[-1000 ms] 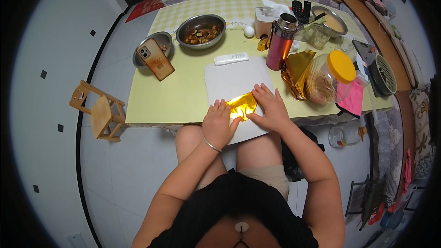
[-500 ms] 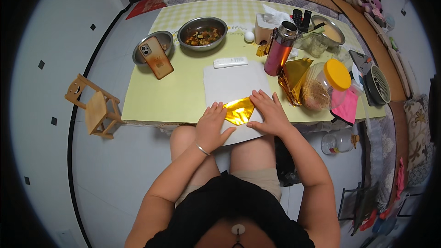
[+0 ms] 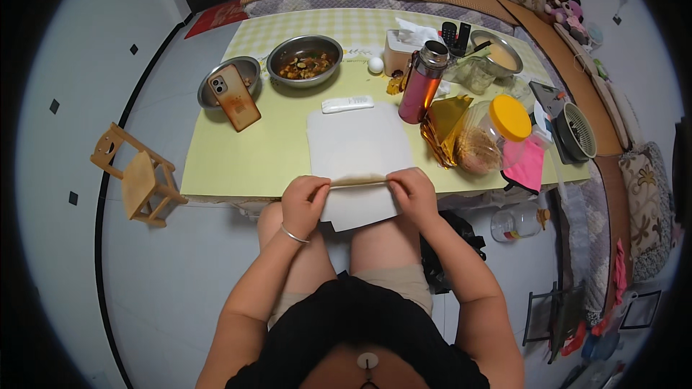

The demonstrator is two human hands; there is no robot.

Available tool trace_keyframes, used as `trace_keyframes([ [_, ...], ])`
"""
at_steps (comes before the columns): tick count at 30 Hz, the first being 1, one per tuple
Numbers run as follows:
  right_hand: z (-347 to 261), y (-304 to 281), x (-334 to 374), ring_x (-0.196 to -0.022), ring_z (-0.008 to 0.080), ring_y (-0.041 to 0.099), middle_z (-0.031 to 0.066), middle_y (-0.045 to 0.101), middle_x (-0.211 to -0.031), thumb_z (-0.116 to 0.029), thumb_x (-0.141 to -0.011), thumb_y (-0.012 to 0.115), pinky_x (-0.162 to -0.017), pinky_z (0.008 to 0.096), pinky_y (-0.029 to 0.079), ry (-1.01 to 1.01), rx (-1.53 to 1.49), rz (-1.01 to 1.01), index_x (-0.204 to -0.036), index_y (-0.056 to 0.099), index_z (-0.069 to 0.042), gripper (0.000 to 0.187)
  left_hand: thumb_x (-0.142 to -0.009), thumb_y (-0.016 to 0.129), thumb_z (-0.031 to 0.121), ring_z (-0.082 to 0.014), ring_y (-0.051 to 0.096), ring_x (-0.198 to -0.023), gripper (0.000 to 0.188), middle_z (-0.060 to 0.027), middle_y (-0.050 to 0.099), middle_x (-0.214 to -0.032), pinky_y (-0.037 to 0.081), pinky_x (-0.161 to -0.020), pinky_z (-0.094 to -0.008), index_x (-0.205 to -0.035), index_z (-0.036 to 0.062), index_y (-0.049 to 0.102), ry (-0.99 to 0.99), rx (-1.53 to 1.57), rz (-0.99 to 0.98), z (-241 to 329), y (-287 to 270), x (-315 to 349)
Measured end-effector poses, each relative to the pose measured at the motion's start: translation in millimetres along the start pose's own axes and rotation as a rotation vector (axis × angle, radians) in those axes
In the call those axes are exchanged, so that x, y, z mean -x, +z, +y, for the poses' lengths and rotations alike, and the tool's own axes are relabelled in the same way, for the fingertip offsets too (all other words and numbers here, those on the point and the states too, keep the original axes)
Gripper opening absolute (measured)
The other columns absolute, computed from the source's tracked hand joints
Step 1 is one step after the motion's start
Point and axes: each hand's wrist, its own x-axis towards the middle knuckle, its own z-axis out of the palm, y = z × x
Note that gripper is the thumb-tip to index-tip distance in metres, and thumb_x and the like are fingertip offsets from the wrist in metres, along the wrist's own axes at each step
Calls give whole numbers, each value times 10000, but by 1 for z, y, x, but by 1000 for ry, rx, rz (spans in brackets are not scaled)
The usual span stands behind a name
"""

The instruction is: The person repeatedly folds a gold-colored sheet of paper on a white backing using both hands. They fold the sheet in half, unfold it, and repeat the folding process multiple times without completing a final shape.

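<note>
A small folded piece of gold foil paper [image 3: 358, 181] is stretched between my hands, seen nearly edge-on as a thin, dull tan strip. My left hand [image 3: 305, 200] pinches its left end between thumb and fingers. At the other end my right hand [image 3: 415, 198] grips it the same way. Beneath lies a white sheet [image 3: 355, 140], which reaches past the table's near edge over my legs. A white packet [image 3: 347, 104] rests along the sheet's far edge. More gold foil sheets [image 3: 448, 124] stand in a folded pile to the right.
A pink flask [image 3: 420, 94] and a yellow-lidded jar [image 3: 510, 119] stand beside the foil pile. Farther back are a metal bowl of food [image 3: 305, 83], a phone [image 3: 234, 99] against another bowl, a white ball-like object [image 3: 375, 65] and a tissue box [image 3: 396, 54].
My hands lay spread beside the flat, shiny foil; now both pinch its ends. The foil has tilted, hiding its bright face. The whole view has shifted slightly.
</note>
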Motion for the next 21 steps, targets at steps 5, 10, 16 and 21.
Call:
trace_keyframes([
  [5, -23, 15, -9, -738, 93, 656, 42, 649, -937, 17, -971, 658, -662, 218, 530, 531, -988, 299, -1086, 584, -2, 139, -941, 689, -17, -96, 648, -676, 159, -56, 679, -839, 506, -569, -201, -1077, 12, 612, -778, 884, 99, -4, 4, -1],
  [10, -37, 17, -11, -713, 116, 675, 52, 656, -922, 37, -965, 655, -669, 231, 551, 535, -1050, 339, -1035, 621, 13, 81, -921, 696, -43, -107, 654, -687, 153, -63, 682, -843, 503, -582, -210, -1041, 7, 616, -827, 1029, 181, -13, 4, 4],
  [16, -46, 13, -5, -754, 147, 704, 61, 669, -909, 17, -972, 663, -698, 263, 584, 548, -1031, 324, -1029, 662, 19, 57, -929, 688, -28, -160, 673, -722, 136, -98, 706, -886, 543, -652, -249, -1045, 15, 632, -783, 1077, 214, -12, 3, 10],
  [21, -42, 14, 1, -783, 164, 721, 94, 704, -925, -7, -987, 656, -715, 269, 590, 501, -1109, 353, -1106, 651, 49, 132, -946, 680, -24, -178, 700, -753, 147, -99, 721, -917, 563, -696, -269, -1090, -16, 655, -771, 1010, 183, -6, -2, 8],
])
